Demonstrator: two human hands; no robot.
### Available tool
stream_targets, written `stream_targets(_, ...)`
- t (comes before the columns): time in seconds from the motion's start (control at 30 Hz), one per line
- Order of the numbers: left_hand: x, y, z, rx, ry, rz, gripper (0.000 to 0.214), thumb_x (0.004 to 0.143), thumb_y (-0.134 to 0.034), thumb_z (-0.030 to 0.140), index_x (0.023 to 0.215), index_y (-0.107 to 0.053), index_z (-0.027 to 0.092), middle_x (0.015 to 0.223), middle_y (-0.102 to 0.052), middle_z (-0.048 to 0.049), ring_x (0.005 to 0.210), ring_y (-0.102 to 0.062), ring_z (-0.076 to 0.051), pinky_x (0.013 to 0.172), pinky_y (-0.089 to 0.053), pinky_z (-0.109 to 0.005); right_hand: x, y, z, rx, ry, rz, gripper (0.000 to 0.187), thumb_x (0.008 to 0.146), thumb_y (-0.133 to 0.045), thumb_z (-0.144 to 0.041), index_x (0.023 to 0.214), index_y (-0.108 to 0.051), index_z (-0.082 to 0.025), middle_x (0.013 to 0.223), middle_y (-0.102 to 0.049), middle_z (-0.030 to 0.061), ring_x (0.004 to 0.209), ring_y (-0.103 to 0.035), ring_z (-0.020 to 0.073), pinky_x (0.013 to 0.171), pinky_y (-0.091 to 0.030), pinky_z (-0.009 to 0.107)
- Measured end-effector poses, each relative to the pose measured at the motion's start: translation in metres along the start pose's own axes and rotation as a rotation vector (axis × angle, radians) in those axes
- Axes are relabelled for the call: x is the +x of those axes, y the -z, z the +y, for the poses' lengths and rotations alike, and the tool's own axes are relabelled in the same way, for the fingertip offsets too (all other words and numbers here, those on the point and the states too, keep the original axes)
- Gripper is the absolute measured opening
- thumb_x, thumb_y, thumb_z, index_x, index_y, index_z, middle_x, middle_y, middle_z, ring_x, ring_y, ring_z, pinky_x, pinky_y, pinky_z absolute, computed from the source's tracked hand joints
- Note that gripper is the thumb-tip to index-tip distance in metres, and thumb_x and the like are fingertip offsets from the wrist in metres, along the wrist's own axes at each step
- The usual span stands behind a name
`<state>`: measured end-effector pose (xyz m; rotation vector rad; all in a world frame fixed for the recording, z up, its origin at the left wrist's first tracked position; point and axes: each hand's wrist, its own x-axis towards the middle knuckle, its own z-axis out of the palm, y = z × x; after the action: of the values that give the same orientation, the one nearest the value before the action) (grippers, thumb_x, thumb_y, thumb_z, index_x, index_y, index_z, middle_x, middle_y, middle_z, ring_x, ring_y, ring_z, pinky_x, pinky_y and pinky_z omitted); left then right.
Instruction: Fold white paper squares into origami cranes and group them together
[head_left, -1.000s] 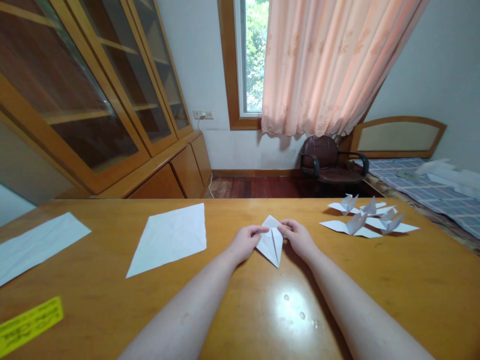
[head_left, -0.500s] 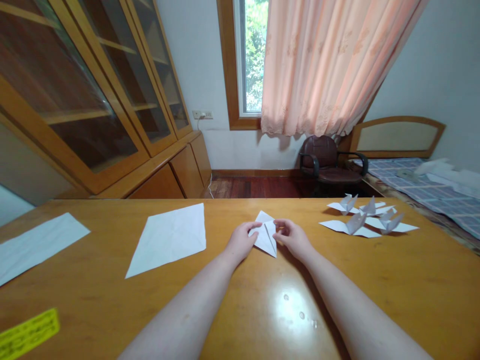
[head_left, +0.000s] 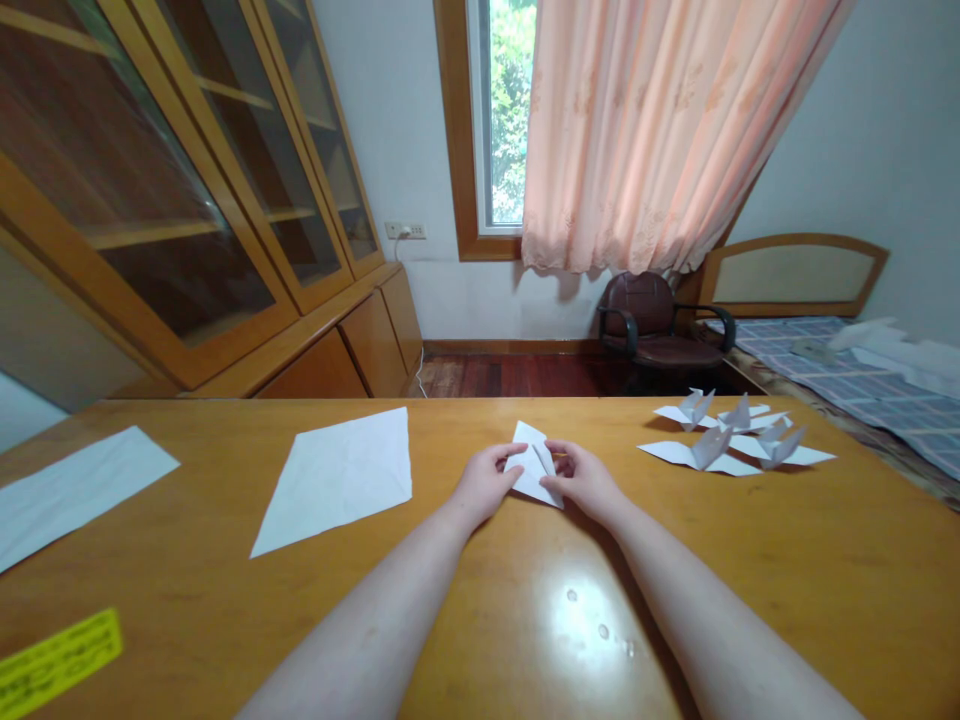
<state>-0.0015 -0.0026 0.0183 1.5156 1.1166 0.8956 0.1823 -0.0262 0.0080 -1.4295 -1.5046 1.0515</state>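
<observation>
A small piece of folded white paper [head_left: 534,466] lies at the middle of the wooden table, its lower corner pointing toward me and a dark slit showing between its flaps. My left hand [head_left: 487,475] pinches its left edge between thumb and fingers. On the opposite edge, my right hand [head_left: 583,472] grips the paper too, thumb on top and fingers partly hidden behind it. Several folded paper cranes [head_left: 709,447] with spread wings stand to the right of my right hand.
Left of my hands lies a flat white paper sheet [head_left: 341,480], with another white sheet [head_left: 82,490] farther left. A yellow label [head_left: 60,655] sits at the lower left of the table [head_left: 225,640]. Beyond the table are a brown armchair [head_left: 652,320] and a glass-doored cabinet [head_left: 300,300].
The folded paper has turned slightly, its lower corner shifting right and up. My right thumb has moved onto the paper's right edge, closing on it. The sheets and cranes stay put.
</observation>
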Motion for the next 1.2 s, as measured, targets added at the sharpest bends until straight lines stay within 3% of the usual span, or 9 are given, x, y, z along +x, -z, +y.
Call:
stream_targets(0.2,0.002,-0.002,-0.004,-0.047,0.01,-0.013,0.039,0.073,-0.06,0.008,0.112,-0.062,0.014,0.102,-0.068,-0.0091,0.084,-0.064,-0.016,0.077,-0.052,-0.028,-0.001,0.002,-0.004,-0.061,0.011,0.025,0.042,0.07,-0.06,-0.021,0.111,-0.057,-0.015,0.083,-0.066,0.0047,0.07,-0.059,0.0155,0.064,-0.047,0.028)
stream_targets(0.43,0.006,-0.001,-0.01,0.005,-0.015,0.022,0.038,0.072,-0.059,0.009,0.11,-0.063,0.016,0.099,-0.069,-0.0078,0.08,-0.064,-0.015,0.076,-0.051,-0.028,0.003,0.004,0.003,0.037,0.083,0.069,0.031,0.076,-0.053,-0.023,0.106,-0.057,-0.016,0.109,-0.065,0.0092,0.099,-0.059,0.0213,0.088,-0.045,0.035)
stream_targets(0.63,0.006,0.002,-0.014,0.075,-0.058,0.052,0.033,0.074,-0.056,0.012,0.106,-0.065,0.017,0.093,-0.068,-0.0057,0.077,-0.062,-0.014,0.076,-0.048,-0.027,0.004,0.002,0.005,0.188,0.005,0.112,0.029,0.075,-0.055,-0.03,0.1,-0.056,-0.016,0.097,-0.068,0.0088,0.084,-0.063,0.0207,0.068,-0.05,0.03)
stream_targets(0.8,0.005,0.002,-0.017,0.113,-0.055,0.05,0.03,0.077,-0.053,0.018,0.105,-0.065,0.018,0.08,-0.065,-0.0025,0.065,-0.056,-0.012,0.061,-0.044,-0.023,0.006,0.004,0.005,0.336,-0.065,0.161,0.043,0.072,-0.06,-0.034,0.109,-0.05,-0.015,0.074,-0.067,0.0037,0.061,-0.059,0.0158,0.053,-0.045,0.025)
stream_targets(0.9,0.004,0.003,-0.015,0.152,-0.051,0.058,0.029,0.078,-0.051,0.02,0.104,-0.065,0.017,0.072,-0.061,-0.0006,0.061,-0.053,-0.011,0.057,-0.041,-0.021,0.006,0.007,0.005,0.283,-0.081,0.207,0.047,0.072,-0.06,-0.035,0.112,-0.049,-0.013,0.059,-0.059,-0.0014,0.052,-0.053,0.0133,0.051,-0.042,0.024)
stream_targets(1.0,0.002,0.003,-0.009,0.202,-0.056,0.059,0.029,0.078,-0.05,0.019,0.103,-0.065,0.017,0.073,-0.061,-0.0008,0.062,-0.054,-0.012,0.058,-0.042,-0.021,0.005,0.009,0.004,0.154,-0.069,0.245,0.048,0.073,-0.059,-0.036,0.114,-0.051,-0.013,0.057,-0.056,-0.003,0.052,-0.051,0.0127,0.051,-0.041,0.025)
stream_targets(1.2,0.002,0.004,-0.008,0.305,-0.105,0.046,0.03,0.076,-0.048,0.013,0.099,-0.066,0.018,0.09,-0.067,-0.0042,0.086,-0.06,-0.018,0.081,-0.046,-0.03,0.005,0.009,0.008,-0.16,-0.053,0.285,0.044,0.071,-0.06,-0.03,0.112,-0.056,-0.014,0.069,-0.059,-0.0001,0.064,-0.057,0.0153,0.062,-0.045,0.027)
